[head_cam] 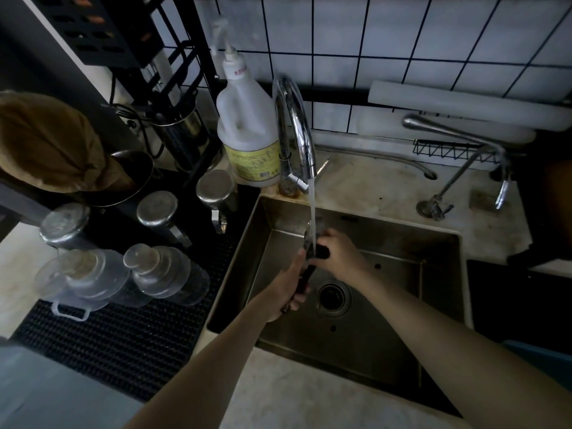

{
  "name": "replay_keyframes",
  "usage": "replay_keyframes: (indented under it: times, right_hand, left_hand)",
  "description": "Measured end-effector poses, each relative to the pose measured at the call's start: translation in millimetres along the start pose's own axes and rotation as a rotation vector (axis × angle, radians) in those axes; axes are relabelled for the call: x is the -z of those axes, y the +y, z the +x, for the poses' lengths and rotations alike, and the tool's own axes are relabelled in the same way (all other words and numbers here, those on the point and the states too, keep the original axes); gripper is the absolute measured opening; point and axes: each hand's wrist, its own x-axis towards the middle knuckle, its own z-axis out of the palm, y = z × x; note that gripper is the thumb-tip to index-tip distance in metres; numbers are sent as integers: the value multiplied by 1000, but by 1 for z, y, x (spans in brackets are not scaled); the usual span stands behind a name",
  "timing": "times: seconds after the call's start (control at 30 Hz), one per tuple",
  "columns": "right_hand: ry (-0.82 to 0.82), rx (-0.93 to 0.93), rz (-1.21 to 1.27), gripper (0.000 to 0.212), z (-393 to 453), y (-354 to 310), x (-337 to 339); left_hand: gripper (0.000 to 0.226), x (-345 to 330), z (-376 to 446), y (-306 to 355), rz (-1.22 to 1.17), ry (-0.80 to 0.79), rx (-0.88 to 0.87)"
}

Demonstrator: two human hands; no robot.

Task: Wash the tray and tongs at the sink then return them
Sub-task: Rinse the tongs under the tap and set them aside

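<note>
Metal tongs (309,236) with dark handles are held over the steel sink (442,274), under water running from the curved chrome tap (294,119). My left hand (288,289) grips the dark handle end from below. My right hand (337,252) closes around the middle of the tongs, right where the water stream lands. The metal tips point up toward the tap. No tray shows in this view.
A large white soap jug (247,128) stands left of the tap. Upturned metal cups (216,187) and clear glass jars (164,274) rest on a black mat (123,335) at left. A second thin tap (458,168) is at right. The drain (334,297) lies below the hands.
</note>
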Motion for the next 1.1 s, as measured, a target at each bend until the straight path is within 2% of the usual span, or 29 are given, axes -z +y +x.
replay_keyframes:
  times: [0.13,0.27,0.47,0.57,0.63,0.73,0.97,1.1]
  right_hand:
    - [-28,-55,-95,32,4,9,0]
    - [30,-151,-176,37,7,16,5]
    - [133,-202,-66,48,9,19,14]
    - [84,-173,23,39,5,13,14]
    - [16,-117,4,30,0,8,10]
    - [-12,-87,-51,28,-6,9,3]
    - [55,-190,-107,38,-1,23,6]
    - [202,-208,-132,39,1,19,11]
  left_hand:
    - [68,4,0,-10,5,-52,-12]
    - [65,7,0,-16,-31,-84,0]
    - [62,10,-3,-14,-61,-94,36]
    - [64,11,-3,-11,-60,-83,46]
    - [66,9,-1,-10,-49,-66,47]
    - [66,5,1,-13,-40,-55,33]
    - [61,4,2,-23,-55,-58,11]
    - [60,4,4,-25,-74,-44,27]
